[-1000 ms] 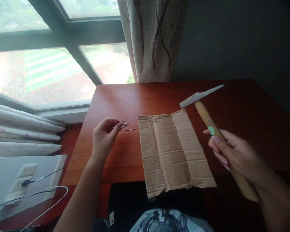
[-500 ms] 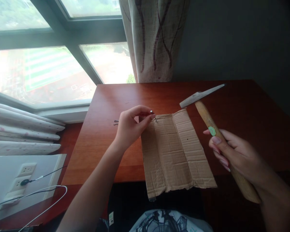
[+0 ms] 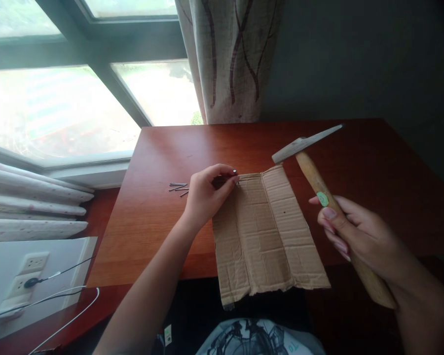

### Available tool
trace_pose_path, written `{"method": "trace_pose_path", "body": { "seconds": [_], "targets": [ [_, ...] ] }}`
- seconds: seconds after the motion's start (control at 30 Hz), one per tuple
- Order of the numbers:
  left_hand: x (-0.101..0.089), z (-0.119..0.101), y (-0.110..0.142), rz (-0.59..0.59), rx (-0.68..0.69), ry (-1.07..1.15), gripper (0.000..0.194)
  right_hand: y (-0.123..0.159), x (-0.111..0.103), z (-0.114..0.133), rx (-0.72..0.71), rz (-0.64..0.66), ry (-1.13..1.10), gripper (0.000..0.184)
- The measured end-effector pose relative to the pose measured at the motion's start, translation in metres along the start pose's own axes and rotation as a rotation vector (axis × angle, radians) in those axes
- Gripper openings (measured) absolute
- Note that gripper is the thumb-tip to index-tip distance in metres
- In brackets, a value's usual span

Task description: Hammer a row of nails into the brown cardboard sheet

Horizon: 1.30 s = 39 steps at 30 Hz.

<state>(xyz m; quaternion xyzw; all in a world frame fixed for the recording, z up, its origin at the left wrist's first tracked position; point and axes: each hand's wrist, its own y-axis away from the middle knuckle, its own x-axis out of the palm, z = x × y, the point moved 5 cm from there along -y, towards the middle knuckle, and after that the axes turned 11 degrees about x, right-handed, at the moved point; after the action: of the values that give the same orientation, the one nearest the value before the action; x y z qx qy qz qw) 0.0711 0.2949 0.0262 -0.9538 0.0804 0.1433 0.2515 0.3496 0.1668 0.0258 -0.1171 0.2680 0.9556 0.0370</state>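
Observation:
My left hand [image 3: 212, 190] pinches a nail [image 3: 235, 172] between thumb and forefinger, its head showing on top. The nail is over the far edge of a creased piece of cardboard [image 3: 261, 231]; whether its tip touches the cardboard I cannot tell. My right hand [image 3: 350, 229] is wrapped round the wooden handle of a hammer [image 3: 311, 170], with a green sticker by the thumb. The long metal head is held up, beyond the cardboard's far right corner. Several loose nails [image 3: 177, 187] lie just left of my left hand, partly hidden by it.
The cardboard lies on a reddish-brown wooden table [image 3: 151, 236] and overhangs its near edge. Behind stand a window [image 3: 89, 44] and a patterned curtain [image 3: 233, 64]. At lower left are a wall socket [image 3: 33, 264] with a black plug and a loose white cable [image 3: 77, 325].
My left hand has shifted slightly right over the cardboard with the nail, uncovering more of the loose nails. The hammer stays raised in nearly the same place. The view has turned slightly.

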Motion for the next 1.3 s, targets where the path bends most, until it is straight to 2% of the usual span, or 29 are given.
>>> {"method": "trace_pose_path", "body": {
  "seconds": [0.57,1.3],
  "targets": [
    [0.0002,0.0024,0.0015,0.016,0.066,-0.102,0.007,0.0053,0.0013,0.0026,0.014,-0.005,0.01,0.041],
    [0.0009,0.0015,0.002,0.018,0.081,-0.1,0.007,0.0078,0.0036,0.0022,0.038,0.015,-0.004,0.042]
  ]
}}
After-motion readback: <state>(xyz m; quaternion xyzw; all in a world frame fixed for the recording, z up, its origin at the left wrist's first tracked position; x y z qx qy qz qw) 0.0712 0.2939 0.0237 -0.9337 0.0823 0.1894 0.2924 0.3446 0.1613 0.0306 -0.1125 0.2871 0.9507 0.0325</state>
